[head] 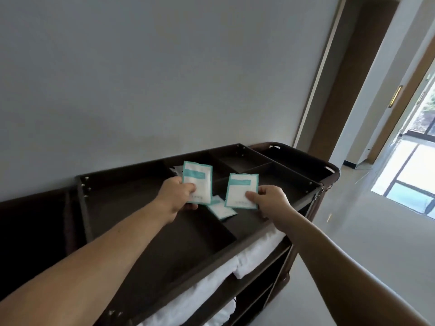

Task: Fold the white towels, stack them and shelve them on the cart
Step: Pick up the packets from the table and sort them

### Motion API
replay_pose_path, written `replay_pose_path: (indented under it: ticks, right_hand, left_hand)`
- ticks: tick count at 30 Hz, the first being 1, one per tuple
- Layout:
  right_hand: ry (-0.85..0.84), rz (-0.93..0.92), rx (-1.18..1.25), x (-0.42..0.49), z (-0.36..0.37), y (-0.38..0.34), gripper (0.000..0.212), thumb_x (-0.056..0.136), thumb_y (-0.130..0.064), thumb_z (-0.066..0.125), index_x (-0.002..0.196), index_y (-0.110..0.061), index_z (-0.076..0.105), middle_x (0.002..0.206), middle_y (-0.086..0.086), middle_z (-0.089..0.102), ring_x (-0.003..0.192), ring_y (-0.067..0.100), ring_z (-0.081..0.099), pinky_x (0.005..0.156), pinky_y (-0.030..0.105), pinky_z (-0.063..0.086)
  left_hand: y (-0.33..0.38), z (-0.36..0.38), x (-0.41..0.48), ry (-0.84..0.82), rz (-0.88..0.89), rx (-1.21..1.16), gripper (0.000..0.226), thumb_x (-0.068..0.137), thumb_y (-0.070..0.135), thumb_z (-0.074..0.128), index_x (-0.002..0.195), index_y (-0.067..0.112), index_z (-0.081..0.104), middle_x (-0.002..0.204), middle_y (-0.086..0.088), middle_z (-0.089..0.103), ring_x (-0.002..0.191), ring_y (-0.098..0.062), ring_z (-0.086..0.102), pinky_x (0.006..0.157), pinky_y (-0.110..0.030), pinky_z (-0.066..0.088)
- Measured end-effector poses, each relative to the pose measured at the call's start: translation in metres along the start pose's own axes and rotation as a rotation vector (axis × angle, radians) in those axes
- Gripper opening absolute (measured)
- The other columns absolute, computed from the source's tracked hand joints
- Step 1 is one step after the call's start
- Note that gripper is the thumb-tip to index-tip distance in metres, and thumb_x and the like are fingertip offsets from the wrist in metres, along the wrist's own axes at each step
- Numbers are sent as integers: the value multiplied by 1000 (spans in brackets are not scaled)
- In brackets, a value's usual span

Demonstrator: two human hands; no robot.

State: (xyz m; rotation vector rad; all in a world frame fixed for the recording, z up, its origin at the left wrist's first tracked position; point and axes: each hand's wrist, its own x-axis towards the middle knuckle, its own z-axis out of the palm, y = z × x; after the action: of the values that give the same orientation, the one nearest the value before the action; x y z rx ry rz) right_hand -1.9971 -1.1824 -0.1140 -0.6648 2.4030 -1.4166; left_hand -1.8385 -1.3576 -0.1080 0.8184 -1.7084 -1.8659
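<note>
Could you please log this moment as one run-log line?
left hand pinches left packet | right hand pinches right packet | towels on cart shelf

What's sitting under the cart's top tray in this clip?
White towels lie on the shelf directly below the top tray, with more white cloth nearer the camera. How far back they go is hidden by the tray.

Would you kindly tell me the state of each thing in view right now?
cart, standing against the wall.
towels, folded, shelved in the cart.
left hand, pinching the left packet.
right hand, pinching the right packet.
left packet, held above the cart.
right packet, held above the cart.
third packet, lying flat on the cart's top.
</note>
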Motion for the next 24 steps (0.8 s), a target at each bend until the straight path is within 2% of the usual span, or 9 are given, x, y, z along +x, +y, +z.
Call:
replay_pose_path:
  ticks: [2,4,6,10,14,17,18,21,24]
  right_hand:
    - [-88,21,-114,30,-1,9,23,89,-25,72,91,-3,70,69,3,63,50,12,52,46,25,39]
    - [-209,11,-224,56,4,17,22,89,-26,72,89,-4,70,71,5,63,56,16,55,48,26,42]
    - [-302,-15,-255,81,14,24,17,90,-24,71,86,-7,69,74,5,66,62,17,58,54,26,45]
    - [-433,-74,-329,130,32,39,19,88,-23,73,79,-8,69,65,0,61,49,7,54,48,19,43]
    - [-556,-141,-570,157,39,51,27,88,-32,72,87,-6,67,77,2,61,75,17,60,64,25,46]
    - [-580,-175,-631,164,43,56,33,87,-37,70,72,-13,52,74,0,57,78,20,59,53,26,39]
    - [-588,-191,-652,164,44,55,31,88,-37,68,75,-13,53,79,1,58,81,21,60,56,26,40]
    - [-571,-255,-751,161,43,54,35,90,-38,64,107,-8,59,104,7,63,97,25,63,70,28,44]
    - [-576,-284,-764,159,40,54,35,89,-37,61,111,-10,59,97,4,60,85,21,57,68,29,43]
  left_hand:
    - [-1,1,15,43,-29,-28,15,96,0,51,103,5,62,109,-19,67,90,-34,67,50,-31,54]
    - [-3,5,28,83,-58,-36,13,96,0,50,100,6,62,108,-20,67,89,-33,67,52,-31,56]
    - [-4,11,39,124,-73,-45,15,96,1,51,107,3,61,108,-20,67,89,-32,68,52,-30,57]
    - [1,26,50,243,-48,-37,22,95,-1,51,116,-3,60,108,-21,67,83,-31,68,49,-27,55]
    - [2,47,51,360,-60,-39,21,97,0,51,116,0,59,106,-17,68,85,-30,70,54,-30,59]
    - [0,62,51,429,-63,-33,19,97,0,51,113,1,60,103,-16,69,84,-30,70,55,-31,59]
    - [-1,67,50,440,-66,-22,18,97,1,51,112,2,61,104,-15,69,86,-30,71,56,-31,59]
    - [-4,79,48,480,-69,15,18,97,1,51,111,4,62,104,-14,70,91,-31,71,61,-34,60]
    - [-4,89,48,506,-67,72,19,97,2,52,113,4,61,107,-12,70,92,-30,71,61,-34,61]
